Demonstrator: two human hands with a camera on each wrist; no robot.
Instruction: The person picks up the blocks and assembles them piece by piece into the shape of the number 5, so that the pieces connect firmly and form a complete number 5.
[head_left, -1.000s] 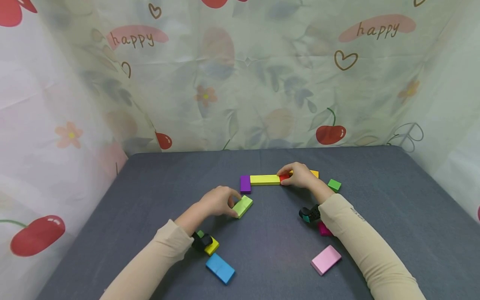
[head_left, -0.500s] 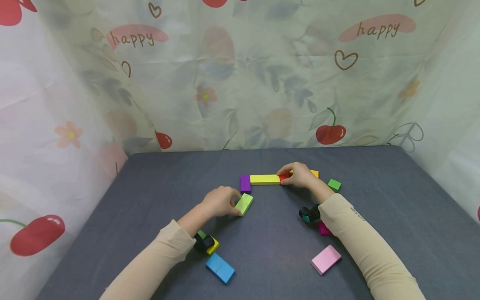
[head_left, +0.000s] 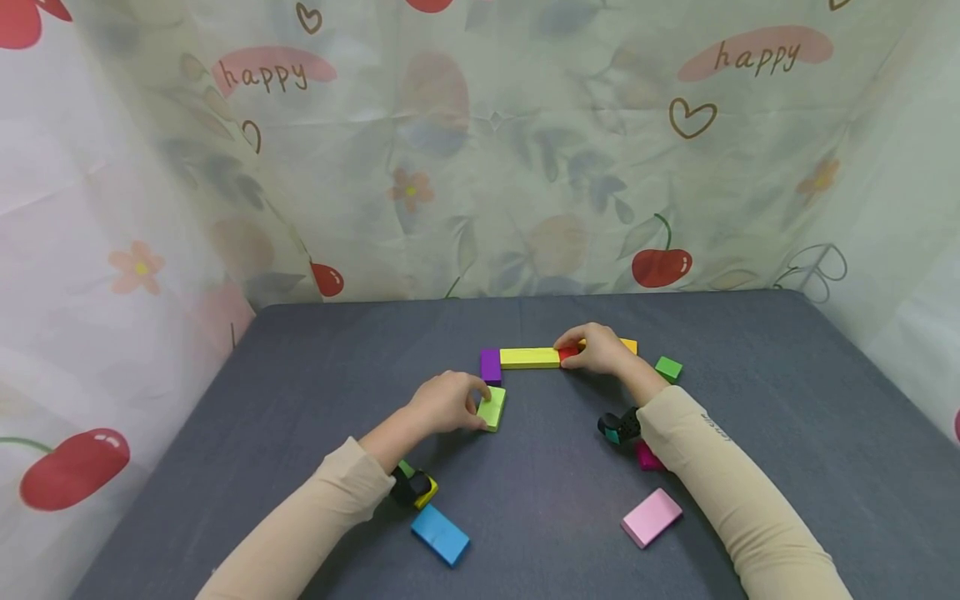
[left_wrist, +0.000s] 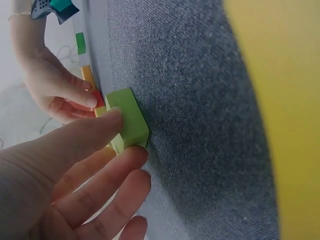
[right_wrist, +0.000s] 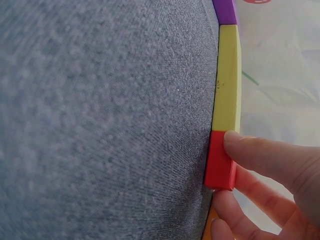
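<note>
My left hand [head_left: 444, 403] pinches a light green block [head_left: 492, 409] between thumb and fingers, just in front of an upright-lying purple block [head_left: 491, 367]. In the left wrist view the thumb presses on the green block's side [left_wrist: 131, 115]. My right hand [head_left: 597, 350] holds a small red block [right_wrist: 219, 159] with thumb and fingertips. The red block meets the end of a long yellow block [head_left: 529, 358], whose other end touches the purple one. An orange block [head_left: 630, 345] lies partly hidden behind the right hand.
A green block [head_left: 668, 368] lies right of the row. Nearer are a magenta block [head_left: 649, 456] partly under the right arm, a pink block [head_left: 652, 518] and a blue block [head_left: 440, 535]. Another yellow block [head_left: 427, 492] and a green one are half hidden by the left wrist camera.
My left hand has moved slightly right and away from me, turning the light green block straighter, in line with the purple block. The right hand keeps its place on the red block.
</note>
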